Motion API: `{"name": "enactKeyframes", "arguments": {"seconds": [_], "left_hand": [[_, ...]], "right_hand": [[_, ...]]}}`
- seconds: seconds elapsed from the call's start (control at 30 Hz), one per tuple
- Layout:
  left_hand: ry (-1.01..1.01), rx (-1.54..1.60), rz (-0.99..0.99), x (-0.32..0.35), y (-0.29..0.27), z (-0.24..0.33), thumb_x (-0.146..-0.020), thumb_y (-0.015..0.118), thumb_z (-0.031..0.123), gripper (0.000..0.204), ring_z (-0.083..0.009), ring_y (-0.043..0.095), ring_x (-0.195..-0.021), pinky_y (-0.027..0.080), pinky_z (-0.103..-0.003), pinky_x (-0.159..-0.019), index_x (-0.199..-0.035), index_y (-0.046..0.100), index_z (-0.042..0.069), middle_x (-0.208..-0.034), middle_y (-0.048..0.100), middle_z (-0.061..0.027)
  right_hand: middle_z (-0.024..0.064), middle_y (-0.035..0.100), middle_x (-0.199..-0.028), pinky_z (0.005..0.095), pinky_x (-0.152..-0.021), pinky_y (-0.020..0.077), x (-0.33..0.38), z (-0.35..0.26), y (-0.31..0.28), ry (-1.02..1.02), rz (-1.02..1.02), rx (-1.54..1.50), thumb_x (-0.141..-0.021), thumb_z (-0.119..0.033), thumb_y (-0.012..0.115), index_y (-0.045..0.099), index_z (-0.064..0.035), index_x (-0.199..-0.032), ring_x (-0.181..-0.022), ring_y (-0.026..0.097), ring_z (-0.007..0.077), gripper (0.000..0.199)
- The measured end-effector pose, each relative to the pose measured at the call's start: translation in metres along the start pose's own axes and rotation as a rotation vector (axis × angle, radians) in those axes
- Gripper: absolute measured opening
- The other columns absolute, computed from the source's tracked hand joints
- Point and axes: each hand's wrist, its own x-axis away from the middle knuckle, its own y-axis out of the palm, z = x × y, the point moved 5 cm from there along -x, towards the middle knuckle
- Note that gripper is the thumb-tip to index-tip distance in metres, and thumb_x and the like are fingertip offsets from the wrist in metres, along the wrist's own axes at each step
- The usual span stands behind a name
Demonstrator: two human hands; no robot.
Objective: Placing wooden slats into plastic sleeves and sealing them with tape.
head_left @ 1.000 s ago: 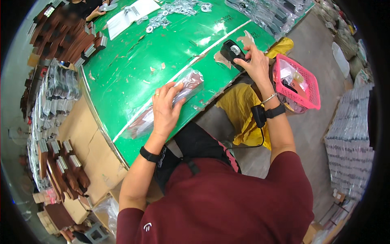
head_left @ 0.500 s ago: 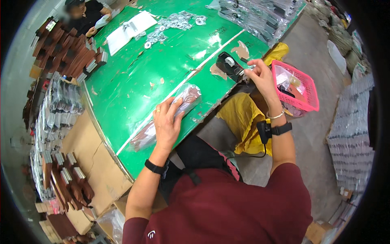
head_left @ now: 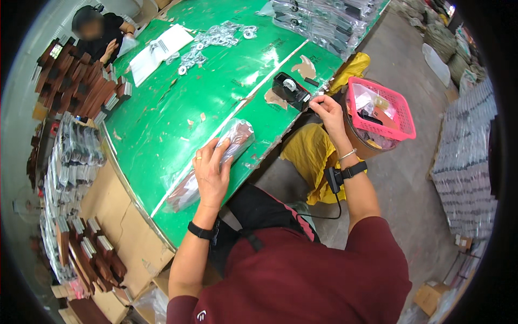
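A brown piece wrapped in clear plastic [head_left: 242, 136] lies slantwise near the table's front edge. My left hand [head_left: 212, 175] is closed over its middle, fingers pressing the plastic down. Farther right stands a black tape dispenser [head_left: 291, 90] holding a pale roll, close to the same edge. At its cutting end, my right hand [head_left: 332, 114] has thumb and forefinger pinched together on the end of the tape, which barely shows. A small black strip [head_left: 311, 82] lies beside the dispenser.
Left of the green table [head_left: 178, 116] are stacked brown pieces [head_left: 81, 81]. White papers [head_left: 156, 54] and bagged metal rings [head_left: 216, 40] lie toward the back, where another person [head_left: 105, 38] works. A pink basket [head_left: 404, 108] stands at the right; wrapped parts [head_left: 324, 21] lie beyond.
My right hand has come down toward the dispenser's cutting end, its fingers drawn closer together. My left hand stays on the wrapped piece. The whole view has shifted slightly.
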Motion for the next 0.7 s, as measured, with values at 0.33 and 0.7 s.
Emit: {"name": "enactKeyframes", "arguments": {"seconds": [0.33, 0.7], "left_hand": [[0.059, -0.009, -0.014, 0.000, 0.019, 0.002, -0.076, 0.072, 0.006, 0.051, -0.0314, 0.054, -0.113, 0.040, -0.045, -0.095, -0.126, 0.065, 0.014, -0.128, 0.058, -0.0125], [0.233, -0.259, 0.148, 0.036, 0.021, 0.030, -0.082, 0.064, 0.011, 0.043, -0.0263, 0.054, -0.113, 0.041, -0.044, -0.093, -0.125, 0.065, 0.016, -0.131, 0.057, -0.0095]], "right_hand": [[-0.0037, 0.064, -0.067, 0.0250, -0.056, 0.0411, 0.012, 0.074, -0.019, 0.076, 0.009, 0.373, -0.082, -0.025, 0.078, 0.071, -0.0081, -0.084, -0.062, 0.056, 0.0058, 0.018], [-0.0079, 0.054, -0.060, 0.0234, -0.049, 0.0299, 0.078, -0.128, 0.160, 0.080, -0.324, -0.032, -0.093, -0.017, 0.069, 0.065, -0.0052, -0.092, -0.057, 0.044, -0.0002, 0.012]]}}
